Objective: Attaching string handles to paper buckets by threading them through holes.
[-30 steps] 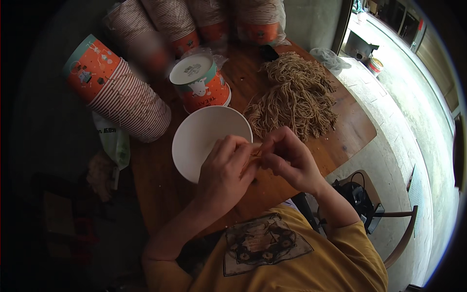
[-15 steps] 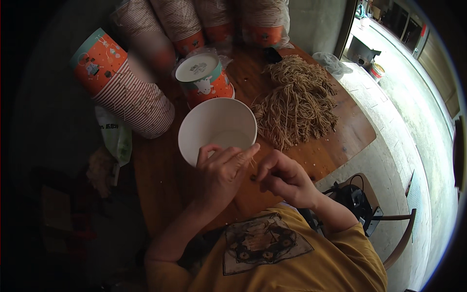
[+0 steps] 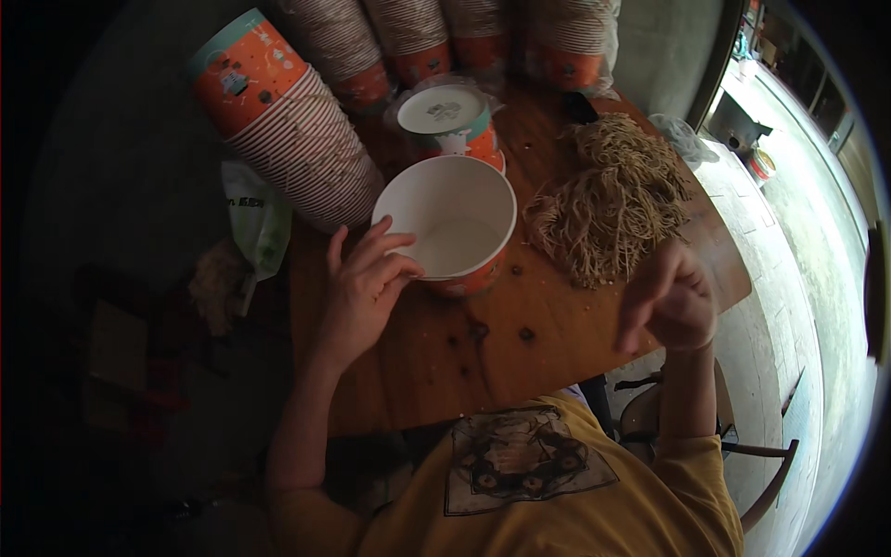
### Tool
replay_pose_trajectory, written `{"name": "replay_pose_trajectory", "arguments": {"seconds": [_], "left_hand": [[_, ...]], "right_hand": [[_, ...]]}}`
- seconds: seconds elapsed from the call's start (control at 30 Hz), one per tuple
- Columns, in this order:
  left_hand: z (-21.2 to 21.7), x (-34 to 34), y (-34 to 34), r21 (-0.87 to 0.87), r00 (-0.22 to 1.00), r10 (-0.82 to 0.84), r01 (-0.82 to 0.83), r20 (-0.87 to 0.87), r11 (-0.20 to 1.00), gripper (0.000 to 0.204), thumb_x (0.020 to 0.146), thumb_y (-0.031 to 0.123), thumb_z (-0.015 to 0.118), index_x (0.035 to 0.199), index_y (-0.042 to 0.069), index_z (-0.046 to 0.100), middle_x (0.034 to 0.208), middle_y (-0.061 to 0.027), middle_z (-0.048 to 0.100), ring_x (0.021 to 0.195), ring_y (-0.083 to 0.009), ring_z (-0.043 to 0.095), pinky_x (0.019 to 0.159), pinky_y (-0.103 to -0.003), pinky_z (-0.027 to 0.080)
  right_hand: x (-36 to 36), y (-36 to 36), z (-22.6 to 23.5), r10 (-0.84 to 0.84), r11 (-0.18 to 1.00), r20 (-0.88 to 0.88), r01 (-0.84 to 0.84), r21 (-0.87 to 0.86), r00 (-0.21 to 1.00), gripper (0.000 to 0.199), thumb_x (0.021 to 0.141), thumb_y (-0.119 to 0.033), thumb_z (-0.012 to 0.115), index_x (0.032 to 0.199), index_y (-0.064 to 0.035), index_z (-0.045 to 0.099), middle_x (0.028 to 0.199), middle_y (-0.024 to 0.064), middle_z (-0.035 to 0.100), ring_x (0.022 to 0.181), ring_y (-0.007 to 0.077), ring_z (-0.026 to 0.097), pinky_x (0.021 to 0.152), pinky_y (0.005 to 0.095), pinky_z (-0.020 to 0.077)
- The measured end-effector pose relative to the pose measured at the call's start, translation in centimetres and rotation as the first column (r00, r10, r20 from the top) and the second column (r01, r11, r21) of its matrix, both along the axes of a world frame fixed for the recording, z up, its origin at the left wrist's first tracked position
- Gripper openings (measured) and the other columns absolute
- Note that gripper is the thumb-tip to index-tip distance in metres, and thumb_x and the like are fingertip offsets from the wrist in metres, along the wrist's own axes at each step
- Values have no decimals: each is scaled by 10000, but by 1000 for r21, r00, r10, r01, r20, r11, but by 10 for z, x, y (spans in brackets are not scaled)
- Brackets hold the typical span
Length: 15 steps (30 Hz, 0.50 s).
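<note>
A round white-lined paper tub [image 3: 449, 223] with an orange outside stands tilted toward me on the wooden table [image 3: 418, 381]. My left hand [image 3: 362, 288] is at its near left rim, fingers apart and reaching over the edge; the thumb is not clear. To the right, my right hand [image 3: 673, 302] is above the table's near right part, blurred by motion, its fingers bent. Whether anything is in it cannot be seen. Just beyond that hand lies a heap of tan, string-like strands [image 3: 613, 200].
Behind the tub stands an upside-down orange tub [image 3: 444, 111]. A long nested stack of tubs [image 3: 297, 130] leans at the left, and several wrapped stacks [image 3: 408, 37] line the back. A dark object [image 3: 580, 107] and clear plastic [image 3: 682, 139] lie by the heap. A chair [image 3: 770, 483] is at right.
My hands have parted: the left moved left to the tub's rim, the right swung right toward the strands. The whole view shifted, and more of the tub's inside and the table shows.
</note>
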<state>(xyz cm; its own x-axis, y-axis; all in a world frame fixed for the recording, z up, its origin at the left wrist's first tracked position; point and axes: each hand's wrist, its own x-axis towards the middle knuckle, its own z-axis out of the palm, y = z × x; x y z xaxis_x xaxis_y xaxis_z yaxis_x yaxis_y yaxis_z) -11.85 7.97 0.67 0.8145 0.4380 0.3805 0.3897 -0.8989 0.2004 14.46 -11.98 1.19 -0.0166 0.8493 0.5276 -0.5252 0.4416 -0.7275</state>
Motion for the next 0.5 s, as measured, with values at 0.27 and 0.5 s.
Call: {"name": "replay_pose_trajectory", "arguments": {"seconds": [0.27, 0.5], "left_hand": [[-12, -17, 58, -340, 980, -80, 139, 183, 930, 214, 721, -187, 467, 700, 18, 523, 1321, -76, 520, 1359, -288, 344, 1014, -358, 403], [-29, -26, 101, -379, 925, -202, 321, 321, 868, 224, 759, -167, 450, 692, 8, 572, 1344, -101, 515, 1285, -245, 453, 986, -336, 412]], "right_hand": [[46, 4, -7, 132, 974, -168, -96, 208, 977, 334, 896, -43, 499, 1226, -51, 446, 1099, 146, 648, 457, 184, 604, 337, 248, 447], [53, 18, -9, 205, 958, -313, -125, 258, 928, 240, 942, -8, 454, 1164, -99, 444, 1195, 83, 618, 379, 35, 358, 324, 198, 354]]}}
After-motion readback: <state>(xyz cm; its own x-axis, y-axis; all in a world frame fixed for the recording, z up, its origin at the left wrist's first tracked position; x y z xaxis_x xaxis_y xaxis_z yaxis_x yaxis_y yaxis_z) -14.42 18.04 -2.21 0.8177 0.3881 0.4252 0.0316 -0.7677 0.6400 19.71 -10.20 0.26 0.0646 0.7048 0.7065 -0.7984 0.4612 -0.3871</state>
